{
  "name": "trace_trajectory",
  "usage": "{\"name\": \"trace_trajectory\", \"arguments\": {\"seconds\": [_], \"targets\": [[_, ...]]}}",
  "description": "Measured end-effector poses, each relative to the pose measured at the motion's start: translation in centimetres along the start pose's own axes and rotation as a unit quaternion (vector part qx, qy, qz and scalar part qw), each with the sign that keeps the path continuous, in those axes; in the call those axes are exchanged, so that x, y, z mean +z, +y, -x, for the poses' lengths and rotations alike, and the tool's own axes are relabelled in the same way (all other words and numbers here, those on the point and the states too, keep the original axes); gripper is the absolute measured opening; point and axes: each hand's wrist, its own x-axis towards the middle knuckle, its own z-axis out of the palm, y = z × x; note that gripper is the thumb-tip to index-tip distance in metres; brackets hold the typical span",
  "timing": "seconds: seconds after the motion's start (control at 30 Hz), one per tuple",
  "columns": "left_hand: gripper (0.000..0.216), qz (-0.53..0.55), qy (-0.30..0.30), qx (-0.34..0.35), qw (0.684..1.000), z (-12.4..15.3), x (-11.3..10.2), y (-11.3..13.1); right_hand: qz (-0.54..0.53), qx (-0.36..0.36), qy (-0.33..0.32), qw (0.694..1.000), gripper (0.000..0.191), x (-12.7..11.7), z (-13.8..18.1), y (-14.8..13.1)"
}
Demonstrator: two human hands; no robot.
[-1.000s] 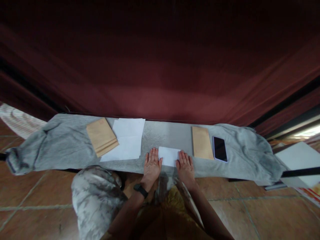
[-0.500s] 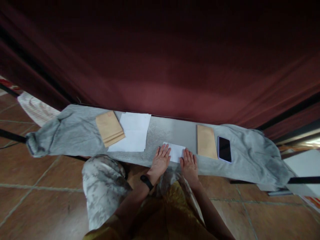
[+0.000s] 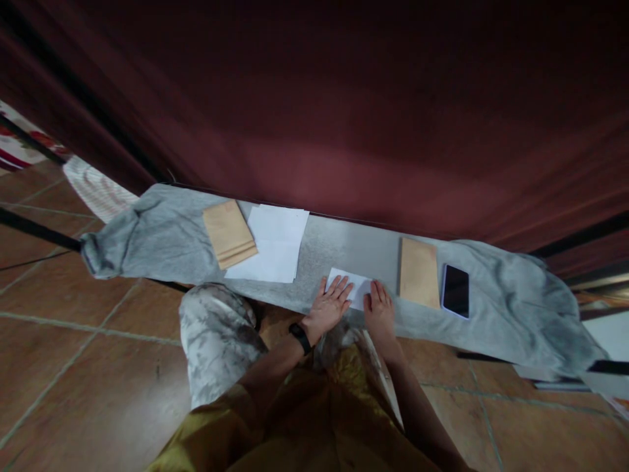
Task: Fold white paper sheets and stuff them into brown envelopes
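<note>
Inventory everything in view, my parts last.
Small paper: one, white, centre.
Large sheets: several, white, left.
Left packets: several, tan, overlapping sheets.
Phone: one, dark, right side.
Right packet: one visible, tan, beside phone.
Cover: one, grey, beneath these.
Curtain: one, dark red, behind.
Striped cloth: one, pale, far left.
Floor: one, brown, below.
Wristband: one, black, left wrist.
Trousers: one, mottled grey, below.
Top: one, mustard, bottom.
Left hand: one, bare, on small paper.
Right hand: one, bare, paper's edge.
</note>
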Motion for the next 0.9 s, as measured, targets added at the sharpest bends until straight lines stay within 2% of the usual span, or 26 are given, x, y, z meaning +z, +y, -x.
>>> {"name": "trace_trajectory", "arguments": {"seconds": [0.07,0.27,0.43,0.6,0.73,0.9], "targets": [[0.053,0.001,-0.002,0.002,1.000,0.0,0.0,0.0,0.018,0.014,-0.013,1.000,0.046,-0.4,-1.4,0.6],[0.062,0.003,-0.002,0.005,1.000,0.1,0.0,0.2,0.051,0.016,-0.103,0.993,0.032,-1.6,-5.0,1.3],[0.062,-0.003,-0.005,0.010,1.000,-0.1,-0.1,0.3,0.039,0.043,-0.125,0.990,0.018,-1.7,-6.5,1.7],[0.062,-0.012,-0.006,0.026,1.000,-0.4,-0.4,0.5,-0.022,0.049,-0.144,0.988,0.010,-1.6,-7.5,1.8],[0.060,-0.015,-0.006,0.037,0.999,-0.7,-0.6,0.5,-0.049,0.069,-0.130,0.988,0.011,-1.4,-7.9,1.5],[0.060,-0.014,-0.022,0.047,0.999,-1.2,-0.7,0.3,-0.045,0.073,-0.073,0.994,0.016,-1.1,-7.7,1.4]]}}
